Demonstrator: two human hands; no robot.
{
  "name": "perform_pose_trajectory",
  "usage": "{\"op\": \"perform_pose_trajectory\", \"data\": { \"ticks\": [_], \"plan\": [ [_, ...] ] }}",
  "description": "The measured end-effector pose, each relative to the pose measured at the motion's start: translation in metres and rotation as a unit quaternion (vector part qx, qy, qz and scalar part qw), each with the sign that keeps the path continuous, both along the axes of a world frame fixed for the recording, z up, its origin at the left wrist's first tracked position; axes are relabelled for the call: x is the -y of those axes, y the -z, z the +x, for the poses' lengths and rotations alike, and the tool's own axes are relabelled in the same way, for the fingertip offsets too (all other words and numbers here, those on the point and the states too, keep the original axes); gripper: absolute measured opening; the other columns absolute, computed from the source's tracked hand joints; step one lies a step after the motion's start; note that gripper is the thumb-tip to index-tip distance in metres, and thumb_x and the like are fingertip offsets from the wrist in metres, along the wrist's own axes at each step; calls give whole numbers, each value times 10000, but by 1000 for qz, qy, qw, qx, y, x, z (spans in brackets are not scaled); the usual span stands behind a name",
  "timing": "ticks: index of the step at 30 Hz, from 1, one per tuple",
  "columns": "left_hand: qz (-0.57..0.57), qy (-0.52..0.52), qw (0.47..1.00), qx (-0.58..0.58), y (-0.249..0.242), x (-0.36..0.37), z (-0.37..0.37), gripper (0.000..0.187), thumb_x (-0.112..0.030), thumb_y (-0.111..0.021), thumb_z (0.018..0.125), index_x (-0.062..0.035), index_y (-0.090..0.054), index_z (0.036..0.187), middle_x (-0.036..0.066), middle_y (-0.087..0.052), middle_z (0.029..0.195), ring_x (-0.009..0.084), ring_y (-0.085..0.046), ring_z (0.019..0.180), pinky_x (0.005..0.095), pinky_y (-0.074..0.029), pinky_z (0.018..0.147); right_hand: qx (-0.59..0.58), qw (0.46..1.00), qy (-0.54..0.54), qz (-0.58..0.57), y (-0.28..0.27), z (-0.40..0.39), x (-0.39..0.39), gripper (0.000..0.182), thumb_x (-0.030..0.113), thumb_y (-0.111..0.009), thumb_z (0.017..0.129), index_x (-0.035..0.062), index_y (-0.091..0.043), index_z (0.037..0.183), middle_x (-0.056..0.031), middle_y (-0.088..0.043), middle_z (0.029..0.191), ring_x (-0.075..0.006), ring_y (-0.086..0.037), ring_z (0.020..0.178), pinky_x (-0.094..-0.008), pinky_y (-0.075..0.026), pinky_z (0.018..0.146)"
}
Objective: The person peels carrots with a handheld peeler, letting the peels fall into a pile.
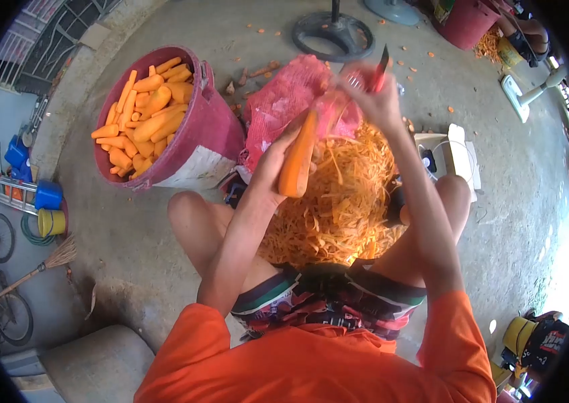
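Observation:
My left hand [274, 158] is wrapped round a large peeled carrot [300, 158], its thick end toward me. Farther off and to the right, my right hand [375, 101], smeared by motion, is closed on a red-handled knife [382, 67] with its dark pointed blade sticking up. A small silvery glint shows beside these fingers. Under both hands, between my bent legs, lies a big heap of orange carrot peelings [335, 208]. A pink mesh sack [281, 101] lies crumpled just beyond my left hand.
A pink tub [214, 127] full of peeled carrots [143, 124] stands at left. An open white box [459, 154] sits by my right knee. A round black stand base [333, 37] is ahead. Another person's leg [530, 30] shows at far right, near a second pink tub [467, 23].

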State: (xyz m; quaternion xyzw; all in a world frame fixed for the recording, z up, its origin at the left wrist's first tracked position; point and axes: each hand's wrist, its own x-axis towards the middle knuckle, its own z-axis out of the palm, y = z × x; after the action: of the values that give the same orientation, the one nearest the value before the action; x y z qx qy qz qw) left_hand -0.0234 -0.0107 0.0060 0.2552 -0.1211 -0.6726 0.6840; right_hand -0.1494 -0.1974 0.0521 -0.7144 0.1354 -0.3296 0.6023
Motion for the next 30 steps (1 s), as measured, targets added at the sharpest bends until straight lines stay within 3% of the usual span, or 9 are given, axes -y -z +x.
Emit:
{"op": "perform_pose_trajectory", "data": {
  "ticks": [2,4,8,10,13,17,20,24,30],
  "plan": [
    [87,-92,984,124,-13,3,-9,411,-314,-589,1031,-118,-555,1391,29,-656,1081,107,-657,830,255,-556,634,19,999,-42,3,-12,-2,-32,133,68,-822,829,33,-729,916,-55,-749,900,-143,-704,836,-305,-574,742],
    [139,-110,982,71,-12,7,-4,407,-320,-568,1041,-137,-549,1404,15,-643,1058,102,-646,818,248,-545,636,99,925,-116,-349,-20,0,-54,74,29,-774,870,-2,-714,899,-70,-747,884,-140,-720,771,-257,-591,688],
    [79,-63,987,125,-2,-3,-7,411,-333,-543,1047,-122,-554,1399,2,-645,1051,104,-655,800,250,-561,628,-39,997,65,-10,7,-2,24,150,93,-835,817,41,-734,916,-46,-743,862,-138,-690,835,-315,-563,772],
    [74,-69,990,102,-1,-1,-7,426,-340,-541,1047,-120,-545,1412,-2,-642,1047,101,-645,786,241,-546,601,-40,992,97,-66,6,0,24,156,110,-827,835,35,-727,929,-36,-748,848,-136,-709,844,-328,-566,769],
    [73,-88,985,132,3,5,-4,455,-331,-531,1054,-115,-507,1453,35,-641,1044,126,-638,815,264,-556,616,104,914,-32,-391,-11,4,-28,174,142,-789,897,-5,-698,916,-47,-743,770,-125,-730,684,-253,-556,601],
    [80,-68,977,183,-7,-6,-8,446,-350,-550,1043,-110,-539,1419,17,-663,1062,93,-648,810,237,-555,600,-27,976,149,-153,6,5,38,175,150,-824,863,26,-712,912,-33,-725,742,-117,-708,651,-251,-548,599],
    [96,-45,989,101,-6,-4,0,437,-371,-557,1042,-119,-549,1399,23,-666,1058,92,-644,817,230,-546,603,25,1000,15,-5,-7,-2,5,173,147,-830,852,34,-718,922,-30,-733,788,-113,-708,703,-259,-553,634],
    [143,-128,979,70,-23,10,-8,451,-401,-571,1034,-135,-547,1397,23,-666,1039,100,-653,782,239,-551,592,66,942,-95,-314,-17,-5,-50,201,127,-856,806,49,-729,941,-17,-739,898,-109,-686,802,-278,-548,700],
    [66,-30,995,62,4,-2,2,471,-385,-601,1020,-141,-533,1417,8,-656,1085,97,-654,812,248,-564,623,15,994,45,-99,1,1,0,199,107,-870,787,42,-731,914,-55,-735,868,-155,-699,826,-309,-554,740]
  ]
}}
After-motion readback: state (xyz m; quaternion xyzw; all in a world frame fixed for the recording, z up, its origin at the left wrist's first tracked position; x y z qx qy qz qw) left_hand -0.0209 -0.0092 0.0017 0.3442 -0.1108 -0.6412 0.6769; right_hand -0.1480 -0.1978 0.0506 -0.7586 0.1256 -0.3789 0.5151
